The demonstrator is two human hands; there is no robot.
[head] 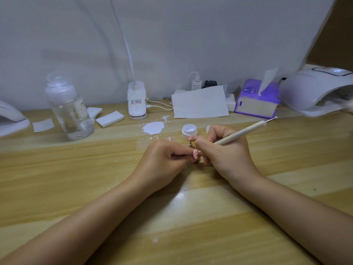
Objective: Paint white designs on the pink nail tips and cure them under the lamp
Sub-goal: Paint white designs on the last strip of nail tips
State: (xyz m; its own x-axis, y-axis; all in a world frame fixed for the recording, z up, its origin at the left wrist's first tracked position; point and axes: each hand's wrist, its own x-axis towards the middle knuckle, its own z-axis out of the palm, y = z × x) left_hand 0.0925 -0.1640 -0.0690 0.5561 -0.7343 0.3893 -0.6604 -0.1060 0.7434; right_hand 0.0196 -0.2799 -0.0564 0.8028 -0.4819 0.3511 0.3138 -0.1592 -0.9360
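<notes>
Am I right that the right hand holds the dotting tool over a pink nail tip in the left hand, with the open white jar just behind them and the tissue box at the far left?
Not quite: the tissue box sits at the far right, beside the lamp, as the head view shows. The rest holds: right hand, dotting tool, nail tip, left hand, jar.

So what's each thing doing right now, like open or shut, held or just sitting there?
Small white paint jar: open, lid off.
Pink nail tip with white dots: pinched in the left hand.
Cream dotting pen: gripped in the right hand, tip at the nail.
White curing lamp: display lit.
Clear plastic pump bottle: upright, cap on.
Purple tissue box: tissue sticking out.
</notes>
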